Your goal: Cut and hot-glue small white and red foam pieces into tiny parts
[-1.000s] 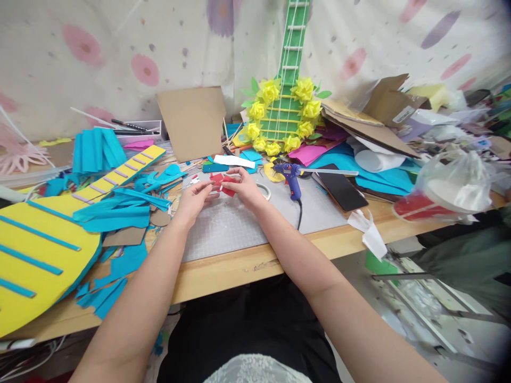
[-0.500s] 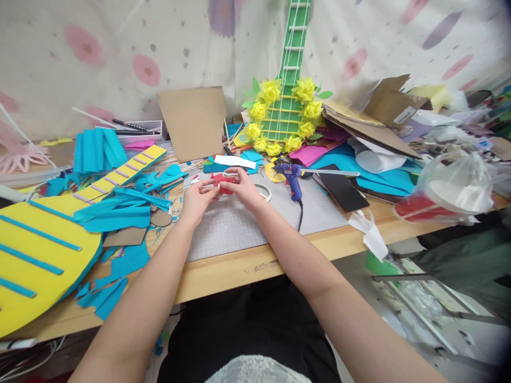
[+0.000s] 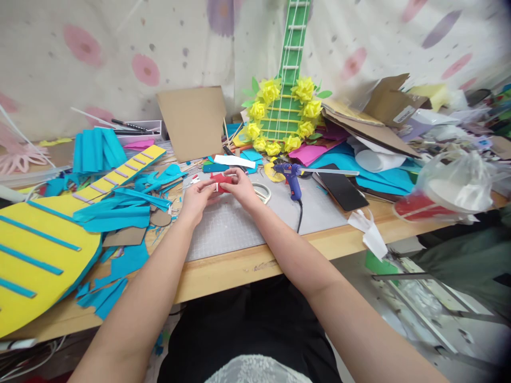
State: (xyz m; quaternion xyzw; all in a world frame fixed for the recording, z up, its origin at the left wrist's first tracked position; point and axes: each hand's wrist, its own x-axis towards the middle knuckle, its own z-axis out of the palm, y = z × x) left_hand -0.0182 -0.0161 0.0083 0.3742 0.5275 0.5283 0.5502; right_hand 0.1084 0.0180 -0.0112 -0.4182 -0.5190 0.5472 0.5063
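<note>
A small red piece [image 3: 224, 179], apparently paper or card, with a little white patch at its front, is held between both hands just over the grey cutting mat [image 3: 223, 229]. My left hand [image 3: 196, 199] grips its left side, fingers pressed together. On the other side my right hand [image 3: 241, 187] pinches it with thumb and fingers. The fingers cover much of the piece. Beside my right hand lies a roll of white tape [image 3: 262, 193]. Further right, a blue glue gun [image 3: 293, 181] with a long glue stick rests on the mat.
Blue paper scraps [image 3: 115, 217] and a yellow paper guitar shape [image 3: 43, 250] cover the left side. A green guitar with yellow flowers [image 3: 283, 119] leans at the back, near a cardboard sheet [image 3: 194, 125]. A phone [image 3: 344, 190] and a bagged red cup [image 3: 427, 205] stand right.
Both hands stay nearly in place around the red piece. The piece has turned slightly, and the right fingers have shifted a little on it.
</note>
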